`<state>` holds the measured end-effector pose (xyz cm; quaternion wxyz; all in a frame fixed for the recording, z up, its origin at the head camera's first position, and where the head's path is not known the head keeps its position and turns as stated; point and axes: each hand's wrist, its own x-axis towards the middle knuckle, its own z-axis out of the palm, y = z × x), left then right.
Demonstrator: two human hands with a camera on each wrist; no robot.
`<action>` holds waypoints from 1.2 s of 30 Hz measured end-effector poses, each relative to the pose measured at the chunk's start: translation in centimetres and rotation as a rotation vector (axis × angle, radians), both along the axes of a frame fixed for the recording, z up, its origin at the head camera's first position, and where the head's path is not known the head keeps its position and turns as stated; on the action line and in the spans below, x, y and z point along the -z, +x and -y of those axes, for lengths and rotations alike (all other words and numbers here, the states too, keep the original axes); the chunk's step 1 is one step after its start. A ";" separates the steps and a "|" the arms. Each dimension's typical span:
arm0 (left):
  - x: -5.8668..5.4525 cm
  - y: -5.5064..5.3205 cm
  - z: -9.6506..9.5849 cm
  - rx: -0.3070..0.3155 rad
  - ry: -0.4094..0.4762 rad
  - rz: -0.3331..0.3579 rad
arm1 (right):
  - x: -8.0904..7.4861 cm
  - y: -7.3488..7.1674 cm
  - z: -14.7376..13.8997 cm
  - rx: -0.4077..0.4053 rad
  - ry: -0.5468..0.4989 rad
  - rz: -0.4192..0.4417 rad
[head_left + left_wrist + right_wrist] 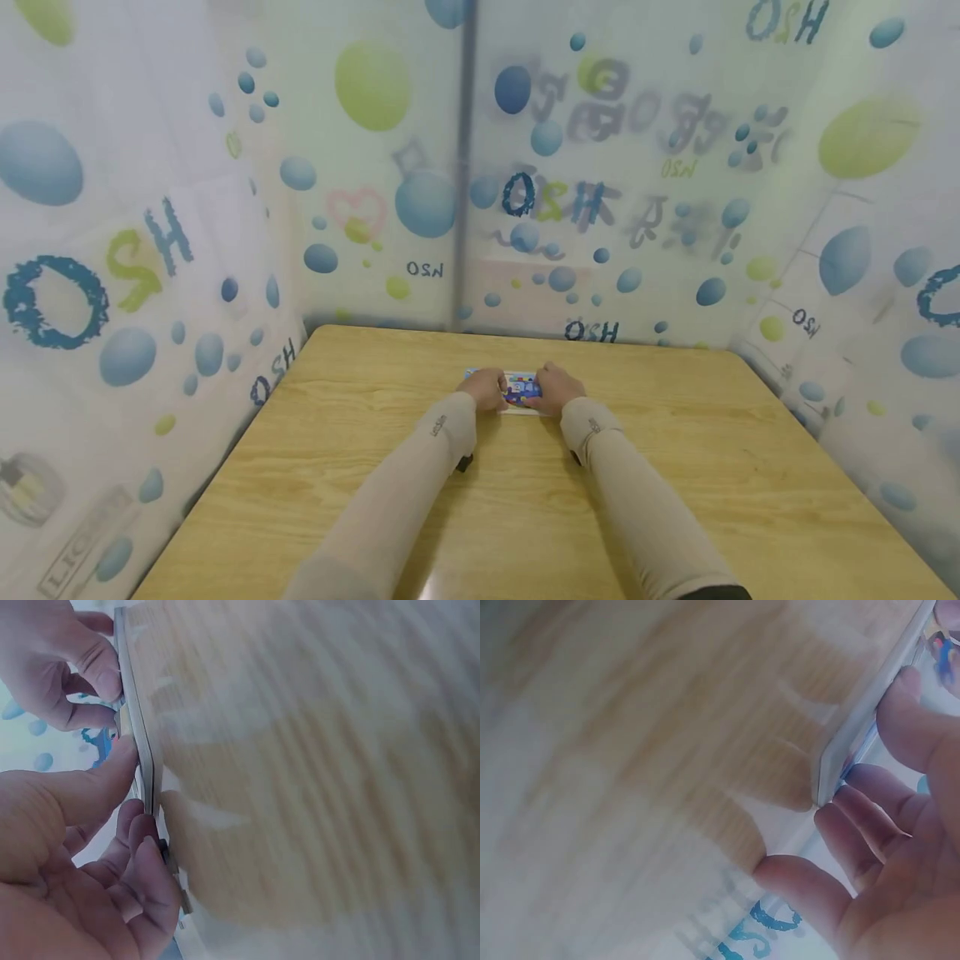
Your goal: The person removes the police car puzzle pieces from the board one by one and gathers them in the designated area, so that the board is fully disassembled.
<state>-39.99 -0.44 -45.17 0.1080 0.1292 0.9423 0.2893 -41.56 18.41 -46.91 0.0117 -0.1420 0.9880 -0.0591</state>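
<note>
A thin flat board (522,389) with a colourful, mostly blue picture lies on the wooden table, one hand at each end of it. My left hand (486,389) grips its left end; in the left wrist view the thumb (116,776) reaches over the top and the curled fingers (154,881) sit at the end. At the opposite end my right hand (558,389) holds on, thumb (904,712) on the board and two or three fingertips at its corner. My hands cover both ends of the picture. A small dark piece (168,855) shows by the left fingertips; its kind is unclear.
The wooden table (337,500) extends around the board on all sides. Behind it and at both sides hang pale curtains (375,167) printed with blue and green dots and lettering. The far table edge lies just beyond the hands.
</note>
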 end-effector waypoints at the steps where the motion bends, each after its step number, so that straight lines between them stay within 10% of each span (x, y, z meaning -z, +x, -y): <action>1: 0.1 0.0 0.1 0.003 0.011 -0.001 | 0.1 0.0 -0.1 -0.005 0.001 -0.002; 16: 0.6 -0.5 0.7 0.042 0.125 -0.056 | 0.1 -0.1 0.1 0.004 0.030 0.011; 23: 0.7 -1.1 1.8 0.038 0.350 0.056 | -0.5 0.1 0.2 0.003 0.053 0.009; 36: -0.9 1.5 4.5 -0.005 0.427 0.123 | -0.1 0.1 0.4 0.003 0.105 0.006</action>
